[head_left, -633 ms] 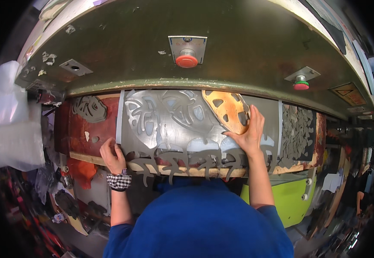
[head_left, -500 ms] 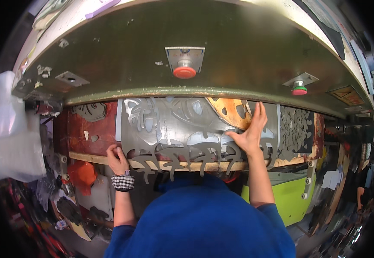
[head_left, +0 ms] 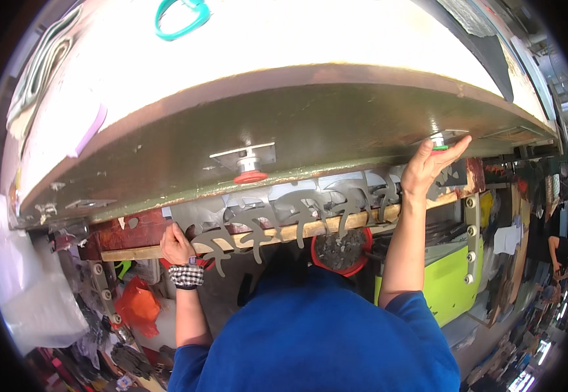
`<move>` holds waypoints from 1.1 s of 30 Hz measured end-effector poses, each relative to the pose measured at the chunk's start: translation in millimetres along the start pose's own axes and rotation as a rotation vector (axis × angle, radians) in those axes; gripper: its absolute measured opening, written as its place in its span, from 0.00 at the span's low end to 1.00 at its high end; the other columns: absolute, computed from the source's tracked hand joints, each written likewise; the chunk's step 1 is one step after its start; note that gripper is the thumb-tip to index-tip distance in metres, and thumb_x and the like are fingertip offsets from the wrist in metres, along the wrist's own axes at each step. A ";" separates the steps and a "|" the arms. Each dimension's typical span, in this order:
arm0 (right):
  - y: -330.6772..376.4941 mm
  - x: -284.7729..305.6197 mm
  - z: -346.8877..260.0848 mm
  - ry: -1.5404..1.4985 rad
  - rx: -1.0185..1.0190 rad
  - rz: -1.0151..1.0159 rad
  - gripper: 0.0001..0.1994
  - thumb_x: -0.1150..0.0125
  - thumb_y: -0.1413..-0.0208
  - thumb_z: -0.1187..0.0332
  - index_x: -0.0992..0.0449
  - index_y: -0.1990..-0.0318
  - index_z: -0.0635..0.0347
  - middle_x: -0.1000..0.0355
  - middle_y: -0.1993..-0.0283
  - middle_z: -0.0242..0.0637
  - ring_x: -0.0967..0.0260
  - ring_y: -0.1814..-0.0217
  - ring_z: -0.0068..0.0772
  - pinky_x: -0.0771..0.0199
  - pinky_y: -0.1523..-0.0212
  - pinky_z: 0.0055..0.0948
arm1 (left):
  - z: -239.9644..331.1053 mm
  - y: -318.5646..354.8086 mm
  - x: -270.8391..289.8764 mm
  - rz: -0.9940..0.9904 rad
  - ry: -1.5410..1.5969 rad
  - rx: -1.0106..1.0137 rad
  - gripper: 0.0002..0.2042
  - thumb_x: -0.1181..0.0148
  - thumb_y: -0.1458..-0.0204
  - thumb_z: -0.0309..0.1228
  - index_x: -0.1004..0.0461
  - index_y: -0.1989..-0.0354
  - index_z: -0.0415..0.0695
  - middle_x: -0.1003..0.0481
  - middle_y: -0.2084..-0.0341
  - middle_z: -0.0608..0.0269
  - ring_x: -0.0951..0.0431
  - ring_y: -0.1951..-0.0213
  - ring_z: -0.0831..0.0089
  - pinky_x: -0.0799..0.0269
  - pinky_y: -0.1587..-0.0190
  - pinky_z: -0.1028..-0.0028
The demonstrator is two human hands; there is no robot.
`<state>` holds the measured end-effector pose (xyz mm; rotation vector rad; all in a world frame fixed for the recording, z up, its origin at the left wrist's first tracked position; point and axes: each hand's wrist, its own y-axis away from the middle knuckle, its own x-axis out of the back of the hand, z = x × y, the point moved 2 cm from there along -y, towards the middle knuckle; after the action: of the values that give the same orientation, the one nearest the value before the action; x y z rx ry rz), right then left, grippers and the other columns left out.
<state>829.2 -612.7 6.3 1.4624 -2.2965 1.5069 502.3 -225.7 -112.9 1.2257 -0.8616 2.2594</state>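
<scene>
My right hand (head_left: 426,168) is raised to the green push button (head_left: 440,148) under the front face of the dark green press head (head_left: 336,124). Its fingers are apart, and the palm covers part of the button. At the left, my left hand (head_left: 176,247) is closed at the front edge of the red board (head_left: 117,230), beside a grey sheet (head_left: 300,204) with cut-out shapes. Whatever its fingers hold, if anything, is hidden. Curved strips of the sheet hang over the wooden front edge (head_left: 142,251). The press head hides the sheet's far part.
A red mushroom button (head_left: 251,176) juts from the press head's middle. Below the board stands a red tub (head_left: 366,258) of grey scraps, near a lime-green panel (head_left: 431,295). Teal-handled scissors or a similar tool (head_left: 199,18) lie on top of the press.
My right hand has gone from the orange-brown cutting die up and right to the green button. My view has shifted, and the press head now hides the die. My left hand stays at the board's edge.
</scene>
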 end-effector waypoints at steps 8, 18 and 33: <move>24.7 10.6 33.5 0.043 -0.042 -0.137 0.51 0.32 0.53 0.52 0.61 0.32 0.66 0.67 0.30 0.62 0.69 0.27 0.60 0.64 0.31 0.51 | -6.0 -13.2 -3.4 -0.043 0.028 0.067 0.17 0.53 0.39 0.38 0.30 0.77 0.40 0.31 0.84 0.47 0.32 0.79 0.46 0.38 0.76 0.57; 135.4 42.1 114.0 -0.094 -0.605 -0.331 0.18 0.37 0.46 0.63 0.26 0.53 0.69 0.24 0.61 0.50 0.26 0.59 0.39 0.29 0.56 0.32 | -24.8 -3.9 -12.1 -0.084 0.399 0.259 0.19 0.50 0.39 0.38 0.32 0.79 0.38 0.30 0.88 0.66 0.33 0.82 0.83 0.37 0.77 0.78; 141.4 66.1 -14.1 -0.016 0.179 -0.560 0.44 0.23 0.70 0.52 0.35 0.40 0.54 0.41 0.42 0.60 0.40 0.43 0.57 0.38 0.43 0.47 | 0.7 60.7 52.9 0.347 0.296 0.111 0.12 0.48 0.41 0.32 0.30 0.53 0.38 0.25 0.66 0.60 0.27 0.67 0.74 0.30 0.62 0.74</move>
<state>686.0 -634.6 -53.8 1.9462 -1.5775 1.5386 437.5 -265.7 -86.8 0.7999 -0.8974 2.7085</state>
